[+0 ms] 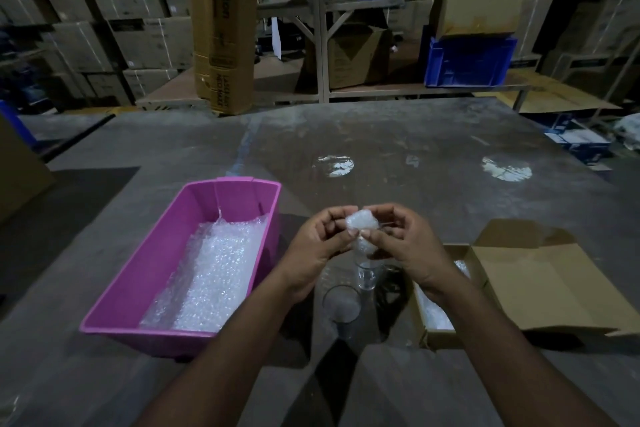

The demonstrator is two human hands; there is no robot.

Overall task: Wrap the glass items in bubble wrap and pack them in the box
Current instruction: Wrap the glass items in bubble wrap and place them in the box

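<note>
Both hands, left [317,243] and right [401,241], grip a bundle [362,222] of bubble wrap above two glasses [343,303] on the table [433,156].

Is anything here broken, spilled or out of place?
Nothing stands out. Both hands hold a bubble-wrapped item; two bare glasses stand upright between the pink tub and the open cardboard box.

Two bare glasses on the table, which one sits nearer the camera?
The wide clear glass tumbler, seen from above with its round rim open. The smaller clear glass stands just beyond it, directly below the hands' bubble-wrapped bundle.
</note>
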